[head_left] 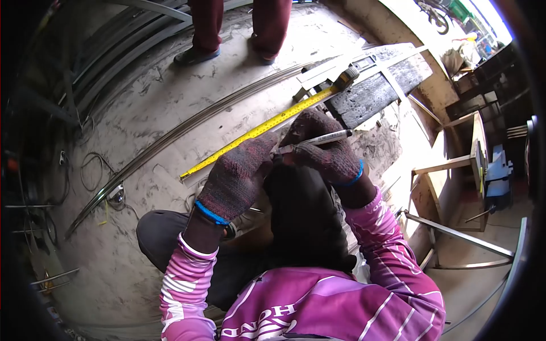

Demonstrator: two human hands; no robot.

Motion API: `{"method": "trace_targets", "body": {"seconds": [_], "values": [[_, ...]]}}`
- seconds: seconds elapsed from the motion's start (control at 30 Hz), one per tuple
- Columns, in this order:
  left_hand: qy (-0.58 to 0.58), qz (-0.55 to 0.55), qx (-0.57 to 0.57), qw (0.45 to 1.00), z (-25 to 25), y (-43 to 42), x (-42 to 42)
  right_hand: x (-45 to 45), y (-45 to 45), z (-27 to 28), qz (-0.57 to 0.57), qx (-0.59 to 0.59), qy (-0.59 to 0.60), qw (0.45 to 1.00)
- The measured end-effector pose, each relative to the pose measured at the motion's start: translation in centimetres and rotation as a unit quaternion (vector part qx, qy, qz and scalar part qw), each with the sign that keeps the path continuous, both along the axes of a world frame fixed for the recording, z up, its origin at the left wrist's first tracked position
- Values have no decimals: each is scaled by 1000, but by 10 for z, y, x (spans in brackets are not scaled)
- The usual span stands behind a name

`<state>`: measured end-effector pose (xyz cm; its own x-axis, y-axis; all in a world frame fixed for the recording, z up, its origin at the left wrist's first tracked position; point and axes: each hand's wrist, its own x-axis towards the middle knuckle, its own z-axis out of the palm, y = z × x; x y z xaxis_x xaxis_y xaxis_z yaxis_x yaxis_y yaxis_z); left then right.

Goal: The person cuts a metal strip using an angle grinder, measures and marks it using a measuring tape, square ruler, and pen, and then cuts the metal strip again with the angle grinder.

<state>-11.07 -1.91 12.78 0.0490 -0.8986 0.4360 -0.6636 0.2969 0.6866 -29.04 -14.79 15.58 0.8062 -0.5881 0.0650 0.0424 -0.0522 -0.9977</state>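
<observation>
A yellow tape measure blade (pixel 250 134) is drawn out in a long diagonal from its dark case (pixel 346 77), with the case at the upper right end. My left hand (pixel 242 173), in a dark knit glove with a blue cuff, has its fingers closed against the blade's near edge. What they grip is hidden. In my gloved right hand (pixel 324 150) is a marker pen (pixel 327 138), held slantwise above my knee. Its left end points at my left fingers, close to them. I cannot tell whether they touch it.
A dark, scuffed block (pixel 369 94) carries metal pieces under the tape case. Long thin metal strips (pixel 170 133) curve across the dusty floor. Another person's legs (pixel 207 25) stand at the top. Metal frames (pixel 460 233) and a wooden frame (pixel 446 165) are to the right.
</observation>
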Motion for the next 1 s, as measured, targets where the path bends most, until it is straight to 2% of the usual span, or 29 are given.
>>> {"method": "trace_targets", "body": {"seconds": [0.07,0.2,0.27,0.33,0.4,0.53,0.6,0.67,0.73,0.77,0.8,0.83,0.87,0.9,0.93,0.97,1.0], "values": [[-3,-11,7,1000,5,6,-1,8,10,2,22,5,2,1000],[6,5,27,1000,11,11,-7,5,15,-2,32,-61,18,997],[6,0,30,1000,11,9,-11,1,16,-6,12,19,8,1000],[-13,14,-12,1000,6,6,-15,-2,18,-8,-16,35,12,999],[-4,-6,10,1000,3,4,-16,-7,19,-14,-19,85,2,996],[15,-17,23,999,9,-6,-29,-12,22,-18,-33,94,-27,995],[40,-1,-4,999,10,-15,-37,-15,20,-17,-26,149,-85,985],[41,-13,29,999,11,-26,-41,-29,5,-22,-12,148,-78,986],[43,-44,-1,998,20,-34,-44,-40,-6,-24,1,162,-113,980],[86,-29,59,994,29,-33,-40,-44,-10,-27,-65,114,-147,980],[53,4,58,997,23,-32,-24,-56,-19,-28,-74,150,-179,970],[10,58,126,990,21,-23,-1,-66,-30,-32,-117,143,-223,957],[-82,92,125,985,6,-13,30,-79,-48,-39,-163,119,-228,952],[-150,117,176,966,-21,3,64,-88,-69,-40,-201,36,-243,948],[-238,136,258,926,-48,24,96,-99,-91,-44,-262,-57,-173,948],[-236,132,342,900,-58,38,110,-100,-113,-46,-303,-129,-159,931],[-206,135,417,875,-57,41,109,-108,-141,-51,-316,-282,-38,905]]}}
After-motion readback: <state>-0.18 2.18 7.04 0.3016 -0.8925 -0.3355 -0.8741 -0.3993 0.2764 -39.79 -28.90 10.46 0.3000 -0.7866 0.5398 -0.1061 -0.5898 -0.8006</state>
